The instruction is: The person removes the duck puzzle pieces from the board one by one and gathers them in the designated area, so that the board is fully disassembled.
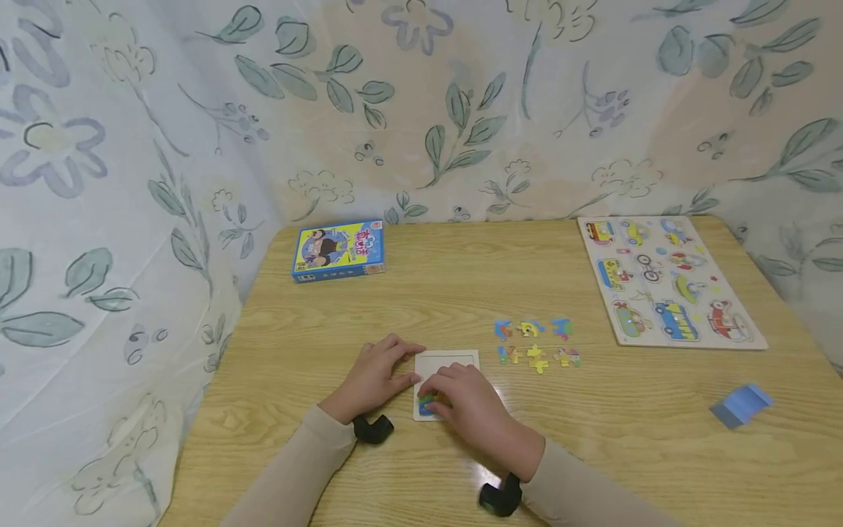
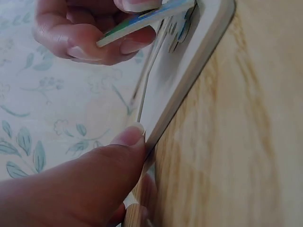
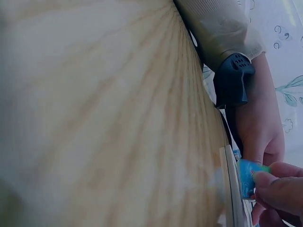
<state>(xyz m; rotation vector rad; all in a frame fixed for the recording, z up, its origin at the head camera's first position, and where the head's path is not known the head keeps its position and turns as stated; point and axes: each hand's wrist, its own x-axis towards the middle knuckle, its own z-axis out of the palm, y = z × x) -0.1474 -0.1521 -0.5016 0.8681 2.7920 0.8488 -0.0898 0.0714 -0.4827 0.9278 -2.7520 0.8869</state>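
Observation:
A small white puzzle tray (image 1: 448,356) lies on the wooden table, with some coloured pieces (image 1: 426,405) at its near left, partly covered by my right hand (image 1: 470,402). That hand pinches a jigsaw piece (image 2: 147,21) between thumb and fingers, tilted just above the tray; its blue-green face (image 3: 246,177) shows in the right wrist view. At the tray's left side rests my left hand (image 1: 377,377), index finger stretched to the far corner. Its thumb (image 2: 106,165) presses against the rim in the left wrist view.
Several loose jigsaw pieces (image 1: 536,351) lie in two rows right of the tray. A blue-yellow box (image 1: 339,251) sits at the back left, a wooden vehicle puzzle board (image 1: 658,282) at the back right. A blue folded object (image 1: 742,405) lies at the right.

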